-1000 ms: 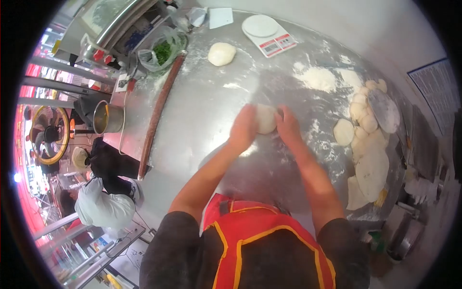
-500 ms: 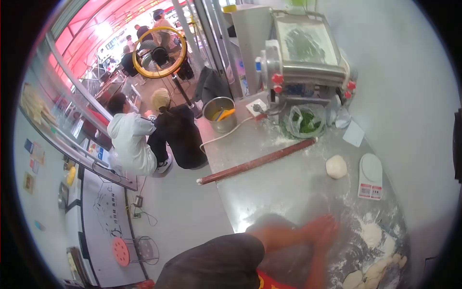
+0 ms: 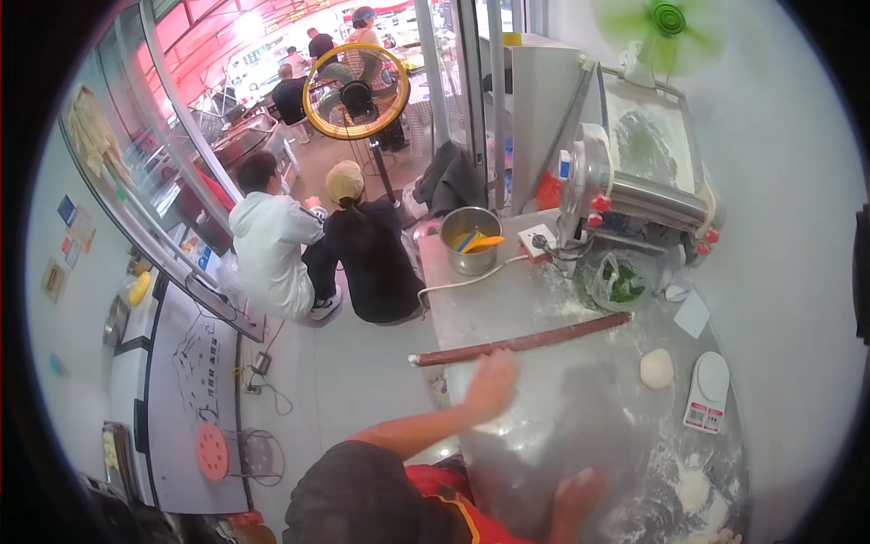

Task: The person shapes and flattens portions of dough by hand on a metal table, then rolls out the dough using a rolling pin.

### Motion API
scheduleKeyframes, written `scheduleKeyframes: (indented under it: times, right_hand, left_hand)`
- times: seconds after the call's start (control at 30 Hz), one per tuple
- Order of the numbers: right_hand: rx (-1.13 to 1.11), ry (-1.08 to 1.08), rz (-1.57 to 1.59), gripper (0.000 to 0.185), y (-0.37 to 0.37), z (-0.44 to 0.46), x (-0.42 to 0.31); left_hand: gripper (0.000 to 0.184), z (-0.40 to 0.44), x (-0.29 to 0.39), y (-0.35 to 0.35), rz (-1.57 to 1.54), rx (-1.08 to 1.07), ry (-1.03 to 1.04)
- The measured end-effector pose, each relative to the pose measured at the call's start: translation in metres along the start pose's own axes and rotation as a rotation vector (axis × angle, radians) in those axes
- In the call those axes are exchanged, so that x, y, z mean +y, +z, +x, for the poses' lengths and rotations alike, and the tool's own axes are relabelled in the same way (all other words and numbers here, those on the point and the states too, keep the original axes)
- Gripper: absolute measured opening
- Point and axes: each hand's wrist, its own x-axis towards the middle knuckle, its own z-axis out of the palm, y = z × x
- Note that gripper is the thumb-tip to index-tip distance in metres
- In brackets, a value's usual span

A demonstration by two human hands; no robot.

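My left hand (image 3: 492, 384) is at the near side of a long dark-red rolling pin (image 3: 553, 338) on the metal table. Its fingertips reach the pin's edge, but blur hides whether they grip it. My right hand (image 3: 580, 494) is low over the table near the front, also blurred, its fingers not clear. To the right, a round ball of dough (image 3: 656, 370) sits beside a white kitchen scale (image 3: 707, 392). Loose flour (image 3: 693, 490) is scattered toward the front right, with pieces of dough (image 3: 716, 537) at the bottom edge.
A dough-rolling machine (image 3: 648, 159) stands at the back, with a bag of green leaves (image 3: 621, 279) before it. A steel pot (image 3: 471, 240) and a power strip (image 3: 538, 241) are at the back left. Two people (image 3: 362, 245) sit beyond the table's left edge, near a yellow-rimmed fan (image 3: 357, 95).
My hands were together over the table's middle. They have parted: the left moved up and left to the rolling pin, the right toward the front. The camera view has shifted too.
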Motion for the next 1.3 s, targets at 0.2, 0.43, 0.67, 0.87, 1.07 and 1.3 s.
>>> scheduleKeyframes:
  times: [0.2,0.43,0.67,0.87,1.07,1.3]
  right_hand:
    - [0.012,0.024,0.014,0.056,0.012,-0.003,0.003]
    - [-0.087,0.327,-0.032,0.057,0.049,-0.002,0.023]
    - [-0.212,0.683,0.519,0.068,-0.025,-0.029,-0.044]
    - [0.14,-0.081,-0.062,0.074,-0.096,-0.059,0.018]
    - [0.04,-0.143,0.017,0.036,-0.063,-0.114,0.111]
    - [-0.013,0.077,0.086,0.049,-0.102,-0.145,0.087]
  left_hand:
    - [0.021,0.007,-0.111,0.002,-0.019,0.0,-0.103]
    - [0.022,-0.026,-0.084,-0.048,-0.159,-0.105,-0.128]
    - [0.025,-0.135,-0.072,-0.044,-0.168,-0.122,0.07]
    - [0.024,-0.141,-0.036,-0.007,-0.171,-0.264,0.408]
    - [0.025,-0.114,-0.038,0.043,0.065,-0.299,0.726]
    - [0.037,-0.085,0.029,0.015,-0.076,0.038,0.784]
